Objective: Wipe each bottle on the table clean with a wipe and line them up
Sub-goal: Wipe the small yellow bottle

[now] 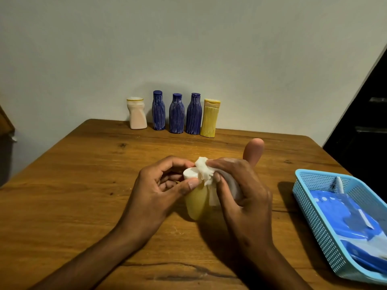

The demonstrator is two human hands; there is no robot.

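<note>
A pale yellow bottle (196, 204) with a white cap (191, 173) is tilted over the middle of the table. My left hand (163, 187) grips it at the cap with thumb and fingers. My right hand (240, 193) pinches a crumpled white wipe (204, 171) against the bottle's neck. A greyish-white rounded thing (232, 185) lies under my right fingers; what it is I cannot tell. Along the far edge a row stands upright: a whitish bottle (137, 114), three blue bottles (158, 110) (177, 114) (194, 114) and a yellow bottle (210, 118).
A peach-coloured rounded bottle top (254, 150) shows just behind my right hand. A light blue mesh basket (310, 204) holding a blue wipe pack (345, 212) sits at the table's right edge. The wooden table (83, 185) meets a wall at the back.
</note>
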